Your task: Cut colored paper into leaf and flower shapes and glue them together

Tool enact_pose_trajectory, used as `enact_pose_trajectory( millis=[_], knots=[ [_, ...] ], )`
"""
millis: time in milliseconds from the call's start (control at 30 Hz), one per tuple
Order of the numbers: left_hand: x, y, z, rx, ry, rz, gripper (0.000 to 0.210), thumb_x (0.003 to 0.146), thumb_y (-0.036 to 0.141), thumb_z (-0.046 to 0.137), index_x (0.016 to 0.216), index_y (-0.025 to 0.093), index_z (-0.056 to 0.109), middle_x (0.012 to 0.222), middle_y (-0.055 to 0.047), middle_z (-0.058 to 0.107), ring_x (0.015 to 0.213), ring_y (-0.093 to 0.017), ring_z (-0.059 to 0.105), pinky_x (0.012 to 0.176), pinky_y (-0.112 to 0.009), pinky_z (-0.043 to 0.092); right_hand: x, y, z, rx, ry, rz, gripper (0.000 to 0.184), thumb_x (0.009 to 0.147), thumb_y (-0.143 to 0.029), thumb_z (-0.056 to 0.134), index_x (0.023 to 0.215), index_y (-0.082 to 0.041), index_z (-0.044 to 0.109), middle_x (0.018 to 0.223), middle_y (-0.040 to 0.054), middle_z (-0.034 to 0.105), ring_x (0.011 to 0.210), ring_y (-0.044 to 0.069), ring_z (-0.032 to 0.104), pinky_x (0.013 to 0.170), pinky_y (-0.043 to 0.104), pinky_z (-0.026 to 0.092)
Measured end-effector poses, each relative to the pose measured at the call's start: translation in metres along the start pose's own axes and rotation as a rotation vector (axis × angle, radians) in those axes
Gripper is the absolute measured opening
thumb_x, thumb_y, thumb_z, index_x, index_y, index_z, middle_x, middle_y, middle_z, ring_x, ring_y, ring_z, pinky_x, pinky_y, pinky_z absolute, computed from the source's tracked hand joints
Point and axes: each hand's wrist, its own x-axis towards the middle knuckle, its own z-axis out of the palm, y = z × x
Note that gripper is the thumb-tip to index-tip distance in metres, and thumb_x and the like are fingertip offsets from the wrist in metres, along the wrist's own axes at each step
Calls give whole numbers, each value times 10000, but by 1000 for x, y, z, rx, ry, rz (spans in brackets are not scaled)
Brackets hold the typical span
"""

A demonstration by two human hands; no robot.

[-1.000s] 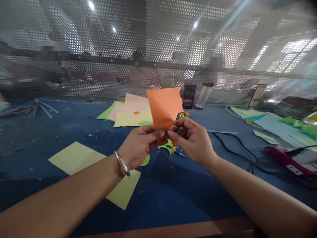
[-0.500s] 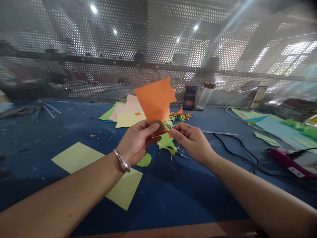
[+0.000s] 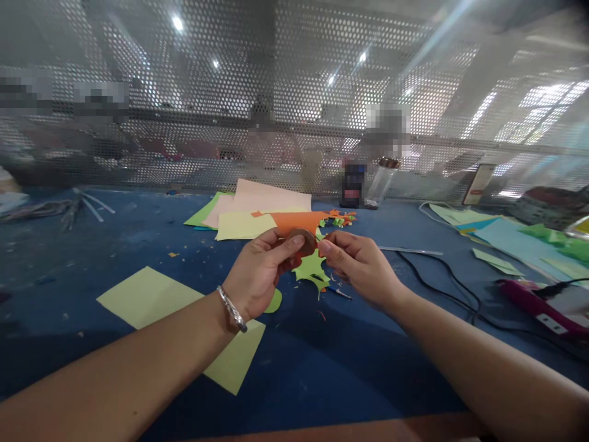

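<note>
My left hand (image 3: 257, 270), with a silver bracelet at its wrist, pinches a brown round disc (image 3: 302, 242) against a sheet of orange paper (image 3: 297, 221). The sheet shows mostly behind the disc, tilted away from me. Close to the disc's right side, my right hand (image 3: 359, 261) is closed in a pinch on a thin dark metal tool (image 3: 318, 238). Only a little of this tool shows, and its handle is hidden by the fingers. Green paper with scalloped cut edges (image 3: 311, 267) lies on the table beneath the hands. Beside my left hand is a rounded green piece (image 3: 275, 301).
Pale yellow-green sheets (image 3: 151, 294) lie under my left forearm. Behind the hands are pink and yellow sheets (image 3: 271, 195) and small orange and green cut pieces (image 3: 343, 216). At right are a magenta power strip (image 3: 529, 301), black cable (image 3: 442, 288) and blue paper (image 3: 510, 236).
The orange sheet stood upright with its scalloped edge showing; now it has tipped down and is foreshortened. The disc and both hands have shifted slightly right.
</note>
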Motion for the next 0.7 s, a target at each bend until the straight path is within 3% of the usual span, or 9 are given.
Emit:
enact_pose_trajectory(
  millis=[533, 700],
  knots=[
    [-1, -2, 2, -44, -28, -15, 177, 730, 218, 853, 880, 165, 776, 899, -42, 763, 825, -136, 678, 717, -239, 463, -2, 0, -1, 89, -19, 0, 407, 935, -553, 616, 754, -200, 531, 591, -81, 301, 506, 79, 235, 462, 241, 184],
    [0, -2, -1, 39, -58, 60, 204, 735, 263, 853, 893, 164, 771, 895, -54, 766, 856, -155, 691, 719, -241, 461, -3, -1, -3, 78, -34, -2, 403, 941, -537, 618, 746, -196, 527, 605, -78, 304, 512, 75, 241, 465, 237, 186]
  ],
)
